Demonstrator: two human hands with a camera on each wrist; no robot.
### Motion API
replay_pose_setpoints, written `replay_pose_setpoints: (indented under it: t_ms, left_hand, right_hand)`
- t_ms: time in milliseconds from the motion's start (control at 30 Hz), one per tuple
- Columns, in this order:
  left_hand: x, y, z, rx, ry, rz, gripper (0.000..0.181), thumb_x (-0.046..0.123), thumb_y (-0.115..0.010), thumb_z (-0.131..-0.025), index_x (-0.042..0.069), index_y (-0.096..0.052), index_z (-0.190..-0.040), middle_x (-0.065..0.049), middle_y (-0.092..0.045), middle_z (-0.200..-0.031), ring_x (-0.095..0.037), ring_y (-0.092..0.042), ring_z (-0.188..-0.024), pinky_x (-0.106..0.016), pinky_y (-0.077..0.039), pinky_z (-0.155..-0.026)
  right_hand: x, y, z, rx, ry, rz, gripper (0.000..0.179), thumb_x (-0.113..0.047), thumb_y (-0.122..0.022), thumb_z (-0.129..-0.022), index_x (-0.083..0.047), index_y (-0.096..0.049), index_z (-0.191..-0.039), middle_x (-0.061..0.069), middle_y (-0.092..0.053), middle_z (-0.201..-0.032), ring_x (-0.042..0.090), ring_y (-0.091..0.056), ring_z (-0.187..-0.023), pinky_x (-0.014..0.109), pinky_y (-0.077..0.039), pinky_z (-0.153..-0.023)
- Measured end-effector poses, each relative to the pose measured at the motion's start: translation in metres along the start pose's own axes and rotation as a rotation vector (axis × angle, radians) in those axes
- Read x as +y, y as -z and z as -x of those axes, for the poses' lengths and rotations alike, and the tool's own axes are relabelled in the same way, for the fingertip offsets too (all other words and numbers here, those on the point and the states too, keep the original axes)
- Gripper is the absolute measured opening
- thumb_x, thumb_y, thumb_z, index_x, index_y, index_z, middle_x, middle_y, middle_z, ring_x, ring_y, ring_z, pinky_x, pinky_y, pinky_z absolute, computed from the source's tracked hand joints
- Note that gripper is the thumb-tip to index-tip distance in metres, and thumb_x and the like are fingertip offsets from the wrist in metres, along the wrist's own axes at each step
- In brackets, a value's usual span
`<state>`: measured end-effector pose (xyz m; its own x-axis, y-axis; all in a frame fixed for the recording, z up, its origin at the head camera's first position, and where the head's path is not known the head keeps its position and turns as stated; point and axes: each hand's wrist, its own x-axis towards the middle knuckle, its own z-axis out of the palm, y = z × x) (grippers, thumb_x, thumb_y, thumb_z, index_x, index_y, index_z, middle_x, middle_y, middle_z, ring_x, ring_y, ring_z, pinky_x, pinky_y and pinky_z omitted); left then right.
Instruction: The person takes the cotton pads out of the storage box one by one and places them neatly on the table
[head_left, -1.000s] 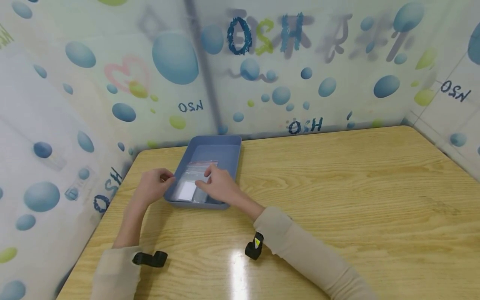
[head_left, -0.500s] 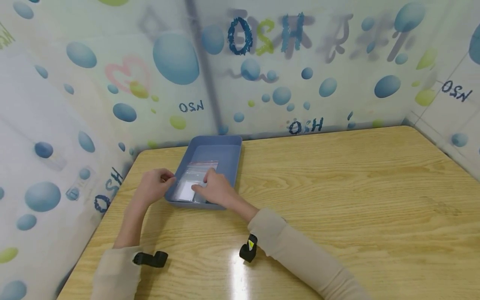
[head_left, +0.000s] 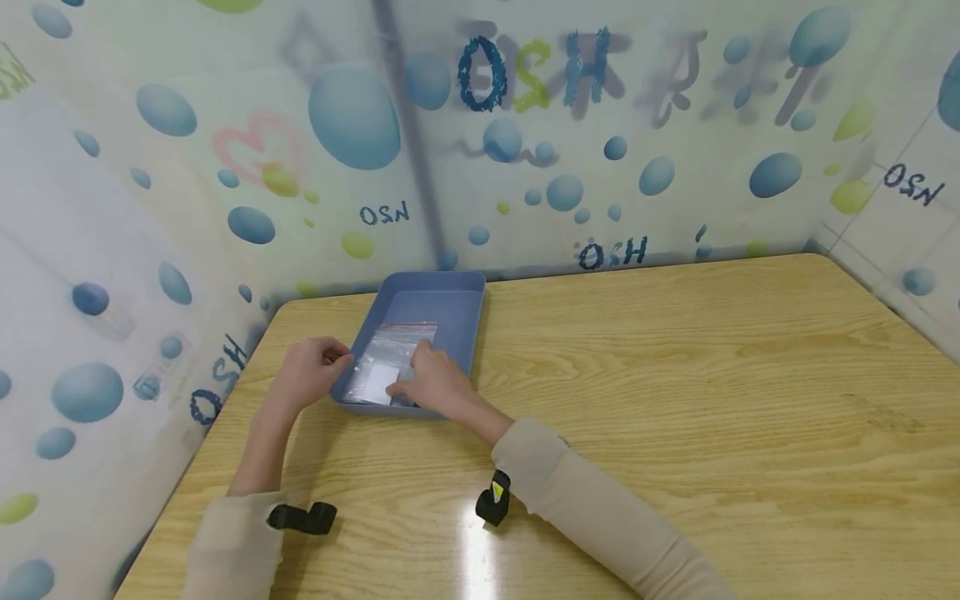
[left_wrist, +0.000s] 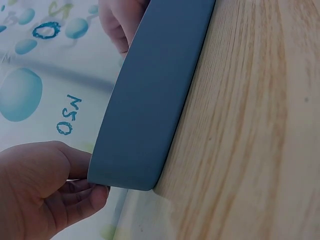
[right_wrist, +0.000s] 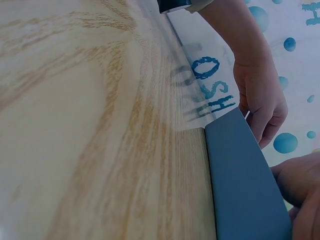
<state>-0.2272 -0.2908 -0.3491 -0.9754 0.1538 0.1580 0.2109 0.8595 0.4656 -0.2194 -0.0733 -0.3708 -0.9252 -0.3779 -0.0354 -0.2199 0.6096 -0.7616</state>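
A blue-grey tray [head_left: 450, 307] lies on the wooden table, its far end toward the wall. Inside its near half is a clear zip bag [head_left: 392, 346] with a red line along the top and a white rectangular piece [head_left: 382, 384] showing through. My left hand [head_left: 305, 369] pinches the tray's left rim between thumb and fingers; the left wrist view shows these fingers at the tray wall [left_wrist: 145, 100]. My right hand [head_left: 441, 382] reaches into the tray, thumb and fingers gathered on the bag's right part, which they partly hide. In the right wrist view, the tray wall [right_wrist: 245, 185] hides its fingertips.
The wooden table [head_left: 675, 375] stretches far to the right of the tray. Behind and to the left stands a wall covering [head_left: 540, 167] printed with blue and green drops. A black wrist camera [head_left: 303, 518] sits at each cuff.
My right hand has come down onto the bag, moving slightly left. The bag has crinkled and its white piece has shifted right. My left hand stays at the rim.
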Motion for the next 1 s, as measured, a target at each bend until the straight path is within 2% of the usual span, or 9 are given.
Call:
replay_pose_setpoints:
  t_ms: [100, 233, 367, 567, 767, 900, 1000]
  left_hand:
    - [0.0, 0.0004, 0.0, -0.004, 0.004, -0.002, 0.018, 0.009, -0.065, -0.096, -0.008, -0.072, -0.098, -0.018, -0.072, -0.089, -0.033, -0.067, -0.084, -0.049, -0.054, -0.075]
    - [0.0003, 0.0004, 0.0006, -0.001, 0.004, -0.005, 0.018, 0.009, -0.066, -0.096, -0.008, -0.072, -0.098, -0.018, -0.072, -0.089, -0.034, -0.067, -0.084, -0.049, -0.054, -0.076]
    - [0.0001, -0.0001, 0.0008, -0.002, 0.001, 0.007, 0.017, 0.009, -0.066, -0.095, -0.007, -0.072, -0.097, -0.018, -0.072, -0.089, -0.034, -0.068, -0.084, -0.048, -0.054, -0.075]
    - [0.0002, -0.0001, -0.0014, -0.002, -0.008, 0.019, 0.017, 0.008, -0.066, -0.095, -0.008, -0.071, -0.097, -0.018, -0.071, -0.089, -0.033, -0.067, -0.084, -0.047, -0.053, -0.076]
    - [-0.0002, -0.0007, -0.0027, -0.004, 0.0, 0.018, 0.017, 0.008, -0.065, -0.095, -0.008, -0.071, -0.098, -0.019, -0.071, -0.09, -0.034, -0.067, -0.084, -0.046, -0.054, -0.074]
    - [-0.0005, -0.0012, -0.0025, -0.001, 0.002, 0.017, 0.016, 0.007, -0.066, -0.095, -0.008, -0.072, -0.097, -0.019, -0.072, -0.09, -0.033, -0.067, -0.083, -0.045, -0.053, -0.072]
    - [-0.0003, -0.0012, -0.0015, -0.003, 0.005, 0.018, 0.016, 0.008, -0.066, -0.095, -0.008, -0.071, -0.097, -0.019, -0.072, -0.09, -0.033, -0.067, -0.083, -0.044, -0.053, -0.071]
  right_hand:
    - [-0.0001, -0.0011, -0.0013, 0.004, -0.002, -0.008, 0.054, -0.04, -0.072, -0.094, 0.003, -0.052, -0.119, -0.002, -0.042, -0.054, 0.009, -0.035, -0.04, 0.024, -0.027, -0.039]
    - [-0.0028, -0.003, -0.0047, 0.011, -0.016, -0.009, 0.078, -0.048, -0.069, -0.095, 0.01, -0.042, -0.14, -0.002, -0.043, -0.05, 0.009, -0.034, -0.037, 0.025, -0.027, -0.038]
    - [-0.0057, -0.0061, -0.0075, 0.018, -0.029, -0.023, 0.089, -0.044, -0.072, -0.093, 0.011, -0.03, -0.149, 0.0, -0.047, -0.051, 0.01, -0.039, -0.038, 0.026, -0.03, -0.039]
    - [-0.0067, -0.0085, -0.0095, 0.089, -0.041, -0.109, 0.072, -0.027, -0.08, -0.09, 0.004, -0.039, -0.14, 0.003, -0.053, -0.056, 0.012, -0.045, -0.043, 0.025, -0.036, -0.042]
    - [-0.0035, -0.0064, -0.0094, 0.127, -0.033, -0.217, 0.059, -0.013, -0.079, -0.09, 0.001, -0.043, -0.134, 0.004, -0.06, -0.067, 0.014, -0.055, -0.053, 0.026, -0.044, -0.051]
    - [-0.0001, -0.0056, -0.0091, 0.135, -0.02, -0.252, 0.054, -0.01, -0.077, -0.091, 0.001, -0.045, -0.133, 0.003, -0.063, -0.074, 0.015, -0.058, -0.059, 0.027, -0.046, -0.056]
    - [0.0014, -0.0053, -0.0091, 0.136, -0.028, -0.284, 0.056, -0.009, -0.075, -0.092, 0.002, -0.043, -0.136, 0.003, -0.063, -0.074, 0.015, -0.057, -0.058, 0.027, -0.045, -0.057]
